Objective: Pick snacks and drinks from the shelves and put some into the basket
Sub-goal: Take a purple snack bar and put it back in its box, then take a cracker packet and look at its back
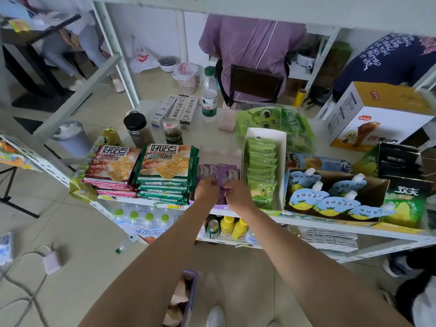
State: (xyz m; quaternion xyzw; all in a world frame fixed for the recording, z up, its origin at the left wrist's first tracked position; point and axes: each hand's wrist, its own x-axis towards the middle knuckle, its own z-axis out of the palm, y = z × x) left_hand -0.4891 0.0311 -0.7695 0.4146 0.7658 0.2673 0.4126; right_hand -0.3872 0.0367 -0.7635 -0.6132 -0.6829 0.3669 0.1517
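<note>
A purple snack packet (221, 185) is pinched upright between the left hand (206, 190) and right hand (237, 193) at the shelf (306, 221) front — the basket (190, 293) lies below, nearer the left arm.

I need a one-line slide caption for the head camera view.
Both hands, left and right, pinch a purple snack packet at the shelf edge.
</note>
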